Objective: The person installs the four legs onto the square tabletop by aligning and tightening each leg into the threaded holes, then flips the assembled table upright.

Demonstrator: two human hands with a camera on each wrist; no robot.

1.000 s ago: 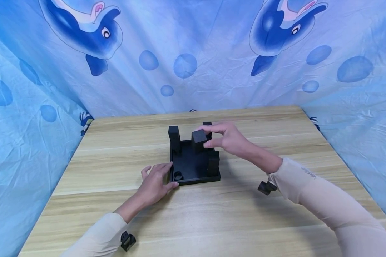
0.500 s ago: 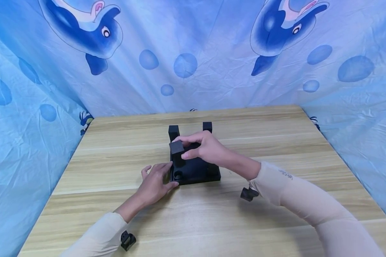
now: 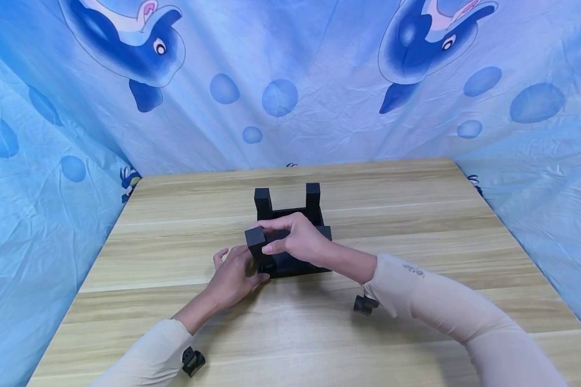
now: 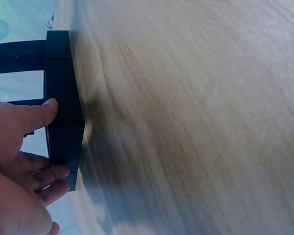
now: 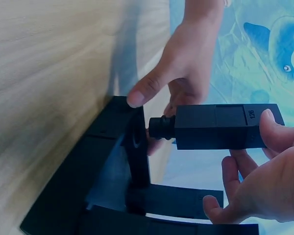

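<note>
A black square base (image 3: 302, 270) with raised edges lies on the table, bearing several upright black legs. In the head view, my right hand (image 3: 300, 239) pinches another square leg (image 3: 256, 239) between thumb and fingers at its upper end. The right wrist view shows this leg's threaded stub (image 5: 161, 128) facing the round socket (image 5: 136, 134) in the base's corner; the stub is close to it, and contact cannot be told. At the near left corner my left hand (image 3: 231, 277) holds the base, thumb on one side wall and fingers on the other.
Standing legs rise at the far left (image 3: 263, 200), far right (image 3: 313, 196) and near right (image 3: 324, 232) corners of the base. The wooden table (image 3: 416, 215) is bordered by a blue dolphin-print curtain (image 3: 329, 123). Black wrist devices (image 3: 192, 361) hang below the sleeves.
My right hand has carried the leg from above the base's far right area leftward and nearer, to the near left corner. The left hand stays where it was at the base.
</note>
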